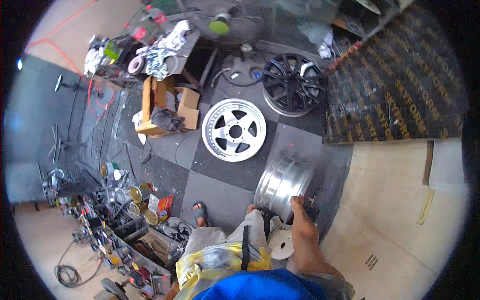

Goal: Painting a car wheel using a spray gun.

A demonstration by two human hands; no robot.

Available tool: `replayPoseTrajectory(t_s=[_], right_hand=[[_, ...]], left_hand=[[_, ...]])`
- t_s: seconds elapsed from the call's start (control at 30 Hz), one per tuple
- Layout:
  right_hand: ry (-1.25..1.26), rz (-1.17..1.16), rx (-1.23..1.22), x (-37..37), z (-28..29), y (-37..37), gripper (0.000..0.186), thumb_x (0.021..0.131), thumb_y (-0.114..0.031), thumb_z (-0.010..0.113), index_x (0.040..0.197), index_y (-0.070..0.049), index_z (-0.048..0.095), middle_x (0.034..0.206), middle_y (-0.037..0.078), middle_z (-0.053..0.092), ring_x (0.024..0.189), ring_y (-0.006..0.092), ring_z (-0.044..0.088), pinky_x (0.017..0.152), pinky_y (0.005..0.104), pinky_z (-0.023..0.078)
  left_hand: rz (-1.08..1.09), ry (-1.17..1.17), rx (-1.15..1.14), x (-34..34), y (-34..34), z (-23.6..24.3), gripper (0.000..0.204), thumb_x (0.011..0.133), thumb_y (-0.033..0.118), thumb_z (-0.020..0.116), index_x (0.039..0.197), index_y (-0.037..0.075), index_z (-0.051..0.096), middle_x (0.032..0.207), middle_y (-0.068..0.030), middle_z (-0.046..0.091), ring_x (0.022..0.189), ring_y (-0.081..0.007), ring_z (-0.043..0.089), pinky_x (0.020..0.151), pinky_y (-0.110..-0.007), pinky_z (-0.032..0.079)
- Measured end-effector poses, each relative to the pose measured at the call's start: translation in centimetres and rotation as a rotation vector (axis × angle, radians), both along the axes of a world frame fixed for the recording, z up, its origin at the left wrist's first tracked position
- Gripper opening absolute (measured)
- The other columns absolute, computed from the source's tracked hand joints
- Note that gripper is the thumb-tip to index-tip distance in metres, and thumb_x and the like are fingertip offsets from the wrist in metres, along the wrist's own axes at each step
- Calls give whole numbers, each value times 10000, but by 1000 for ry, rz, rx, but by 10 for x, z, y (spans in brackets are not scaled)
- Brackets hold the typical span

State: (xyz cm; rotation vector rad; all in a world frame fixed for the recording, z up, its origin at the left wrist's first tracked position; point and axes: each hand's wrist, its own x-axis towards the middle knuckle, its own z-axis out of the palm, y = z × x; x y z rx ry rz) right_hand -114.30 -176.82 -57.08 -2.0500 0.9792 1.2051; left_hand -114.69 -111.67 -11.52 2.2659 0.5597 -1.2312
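Note:
A shiny silver wheel rim (284,182) stands on its edge just ahead of my right leg, slightly blurred. My right hand (297,201) is closed over its near edge, with the arm stretched forward. Of my left arm only a bit of skin (173,291) shows at the lower edge beside my yellow-stained apron (220,262); the fingers are hidden. A white disc (281,244) with a small dark hole sits between my right leg and right forearm. Farther ahead, a silver five-spoke wheel rim (234,113) lies flat on the floor.
A black multi-spoke wheel (294,95) lies beyond, at the right. An opened cardboard box (187,107) stands left of the five-spoke rim, before a cluttered table (186,52). Cans and tools crowd a bench (131,250) at my left. Wood panels (390,200) line the right side.

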Motion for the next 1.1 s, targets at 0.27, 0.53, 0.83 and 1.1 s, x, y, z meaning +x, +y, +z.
replayPoseTrajectory(t_s=[0.27, 0.53, 0.83, 1.1], right_hand=[[-98, -60, -1, 36, 134, 42, 347, 883, -154, 561, 1159, 39, 646, 978, 160, 711, 947, 314, 678, 919, 401, 543], [-334, -468, 157, 101, 357, 158, 295, 697, -7, 639, 976, 76, 684, 845, 94, 650, 771, 229, 596, 703, 377, 474], [-287, -142, 202, 182, 522, 311, 161, 719, 5, 628, 869, 23, 683, 828, 60, 661, 785, 203, 591, 685, 359, 451], [-421, 104, 437, 280, 652, 447, 196, 732, 60, 581, 890, 7, 682, 827, 39, 671, 751, 161, 598, 704, 310, 480]], left_hand=[[-22, -164, 7, -90, -8, -27, 326, 1016, 302, 553, 970, 3, 677, 833, -144, 697, 748, -284, 682, 684, -451, 534], [-74, -341, -32, -170, 38, -106, 359, 1016, 300, 551, 905, -12, 692, 778, -143, 700, 719, -295, 687, 669, -454, 531], [1338, -228, -431, -32, 52, -186, 537, 1078, 530, 533, 1052, 37, 743, 896, -38, 741, 760, -143, 685, 683, -302, 550], [1305, -69, -747, 105, 114, -208, 1098, 902, 946, 247, 1394, 52, 652, 1326, -166, 690, 1193, -277, 671, 981, -484, 519]])
